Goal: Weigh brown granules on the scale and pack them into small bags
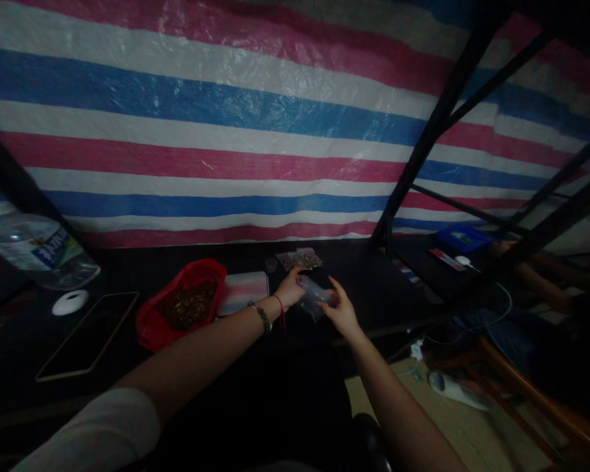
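Observation:
In the head view a small clear plastic bag (313, 296) is stretched between my two hands above the dark table. My left hand (289, 292), with a beaded bracelet and a red string at the wrist, pinches the bag's left side. My right hand (343, 311) grips its right side. Whether anything is inside the bag I cannot tell. Just beyond my left hand lie clear packets (302, 259) filled with small brownish pieces. A tiny clear cup (271, 265) stands beside them. A red plastic tray (150, 334) to the left holds many small brown pieces, next to a flat pale device (243, 288).
A large water bottle (44, 252), a white mouse-like object (70, 302) and a phone (88, 337) are at the left. Black metal posts (413, 157) rise before a striped tarp (226, 118). At right, a co-worker's arm (541, 278) reaches toward a blue tray (465, 237).

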`<act>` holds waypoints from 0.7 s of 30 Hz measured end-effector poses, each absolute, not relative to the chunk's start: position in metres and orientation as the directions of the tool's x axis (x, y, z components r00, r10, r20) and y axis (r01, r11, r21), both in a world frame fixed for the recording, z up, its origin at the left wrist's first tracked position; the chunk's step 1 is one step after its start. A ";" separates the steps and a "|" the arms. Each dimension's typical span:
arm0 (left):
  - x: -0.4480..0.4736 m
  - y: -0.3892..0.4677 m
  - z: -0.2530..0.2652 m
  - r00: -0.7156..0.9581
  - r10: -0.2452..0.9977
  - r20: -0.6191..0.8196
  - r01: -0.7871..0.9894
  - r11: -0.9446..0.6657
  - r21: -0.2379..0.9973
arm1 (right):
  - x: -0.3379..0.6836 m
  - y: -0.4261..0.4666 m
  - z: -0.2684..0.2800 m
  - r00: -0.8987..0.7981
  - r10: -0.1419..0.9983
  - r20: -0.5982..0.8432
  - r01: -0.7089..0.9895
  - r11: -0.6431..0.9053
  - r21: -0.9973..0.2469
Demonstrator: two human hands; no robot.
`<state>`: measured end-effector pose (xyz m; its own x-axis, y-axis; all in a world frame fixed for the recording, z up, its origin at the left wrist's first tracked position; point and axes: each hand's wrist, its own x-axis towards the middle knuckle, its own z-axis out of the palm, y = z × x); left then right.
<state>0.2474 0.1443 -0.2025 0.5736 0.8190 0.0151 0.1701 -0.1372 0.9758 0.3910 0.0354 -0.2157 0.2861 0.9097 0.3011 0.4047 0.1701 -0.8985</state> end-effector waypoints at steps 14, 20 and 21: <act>0.244 0.135 -0.193 0.535 0.840 0.091 0.205 -0.234 0.951 | 0.392 0.032 -0.206 0.196 0.897 0.396 0.662 0.177 -0.728; 0.246 0.132 -0.196 0.560 0.828 0.003 0.315 -0.216 0.924 | 0.398 0.032 -0.210 0.095 0.947 0.306 0.676 0.164 -0.719; 0.246 0.132 -0.195 0.563 0.827 0.000 0.308 -0.210 0.928 | 0.399 0.032 -0.210 0.088 0.949 0.302 0.671 0.168 -0.722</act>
<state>0.2464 0.1318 -0.1954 0.5628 0.8266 0.0000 0.3085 -0.2100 0.9278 0.3991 0.0317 -0.2100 0.0876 0.9491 0.3024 0.6707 0.1683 -0.7224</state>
